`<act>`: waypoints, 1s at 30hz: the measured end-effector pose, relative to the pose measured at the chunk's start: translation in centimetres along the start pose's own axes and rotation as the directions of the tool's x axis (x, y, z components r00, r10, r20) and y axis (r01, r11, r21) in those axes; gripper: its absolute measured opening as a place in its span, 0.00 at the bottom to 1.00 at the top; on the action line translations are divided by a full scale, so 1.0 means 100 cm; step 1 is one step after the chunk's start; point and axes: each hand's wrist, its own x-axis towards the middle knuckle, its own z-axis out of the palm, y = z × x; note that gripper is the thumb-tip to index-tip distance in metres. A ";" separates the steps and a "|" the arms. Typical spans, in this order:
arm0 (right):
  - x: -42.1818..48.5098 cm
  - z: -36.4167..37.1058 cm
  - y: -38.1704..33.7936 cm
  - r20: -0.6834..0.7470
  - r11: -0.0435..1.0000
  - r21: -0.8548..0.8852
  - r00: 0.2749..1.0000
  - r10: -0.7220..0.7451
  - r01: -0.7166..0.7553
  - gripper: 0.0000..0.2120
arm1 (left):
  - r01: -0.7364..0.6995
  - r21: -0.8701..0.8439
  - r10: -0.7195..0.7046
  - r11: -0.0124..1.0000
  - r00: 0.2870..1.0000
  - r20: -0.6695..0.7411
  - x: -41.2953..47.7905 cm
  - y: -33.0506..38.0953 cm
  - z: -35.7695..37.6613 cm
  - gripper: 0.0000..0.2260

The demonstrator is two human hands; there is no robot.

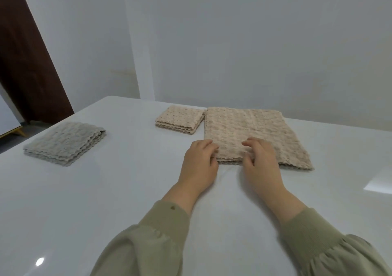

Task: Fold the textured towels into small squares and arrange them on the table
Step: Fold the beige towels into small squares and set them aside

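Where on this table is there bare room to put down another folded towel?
Bare table lies between the grey towel and the small square, and across the near left. Crowded: that square sits close beside the big towel, whose near edge the left hand and right hand hold.

I see a big white shiny table w/ a plain pale grey wall right behind it. On the left there's a tall dark brown panel, maybe a door, and low down by it a white board on a light wood leg. Light makes a small bright spot on the table, bottom left, + a paler patch at the right.
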 end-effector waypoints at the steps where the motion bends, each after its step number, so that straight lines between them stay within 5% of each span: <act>1: -0.002 -0.005 0.006 -0.008 1.000 -0.022 1.000 -0.001 0.001 0.12 | 0.006 0.016 -0.006 1.000 1.000 -0.014 -0.002 0.008 0.004 0.16; 9: 0.003 -0.015 0.038 0.044 0.990 -0.128 0.997 0.058 -0.052 0.11 | 0.088 0.166 -0.088 0.982 0.996 -0.005 0.008 0.035 0.030 0.14; 21: 0.013 -0.001 0.048 0.008 0.990 -0.127 0.998 0.065 -0.064 0.09 | 0.140 0.022 -0.137 0.990 0.984 -0.110 0.019 0.034 0.039 0.06; 26: 0.013 -0.008 0.050 -0.055 0.970 -0.198 0.989 0.134 -0.142 0.06 | 0.227 0.007 -0.224 0.974 0.968 -0.117 0.020 0.026 0.036 0.11; 30: 0.012 -0.009 0.050 0.033 0.948 -0.285 0.987 0.156 -0.140 0.12 | 0.315 0.007 -0.311 0.949 0.939 -0.147 0.020 0.019 0.029 0.10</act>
